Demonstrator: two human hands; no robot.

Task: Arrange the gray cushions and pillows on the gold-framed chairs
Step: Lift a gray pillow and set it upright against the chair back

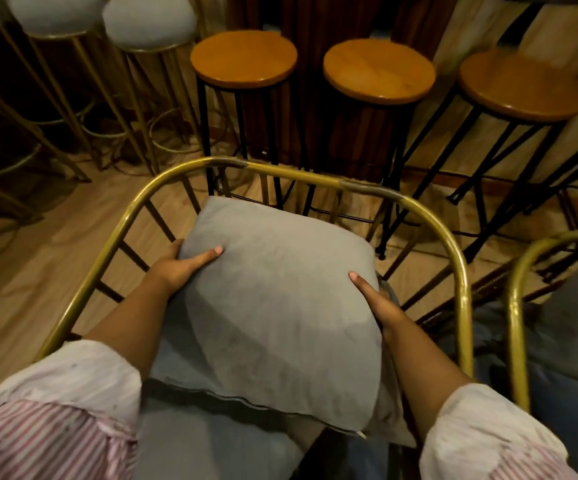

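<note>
The left hand [176,263] grips the left edge of a gray pillow [277,306] a little left of the frame's centre, thumb laid across the top fabric and the other fingers tucked under the side. The right hand [377,303] clasps the opposite edge just right of centre, thumb pressed on top and the remaining fingers hidden beneath. Both forearms come up from the bottom corners in rolled, pink-striped sleeves [55,410]. The pillow is square, plump and tilted with its far corner pointing toward the top of the frame; it sits inside the curved back rail of a gold-framed chair [457,271], over a gray seat cushion [183,427] that shows in the lower centre. Whether the pillow rests on that cushion or is held just above it cannot be told. At the right edge, the gold rail of a second chair [516,323] curves beside the first, with gray padding inside it. Beyond the rail, across the top of the frame, stand three round wooden stools [377,69] on black legs, and in the upper left are gray-topped stools [149,22] on thin gold legs. The floor [38,254] is pale wood
</note>
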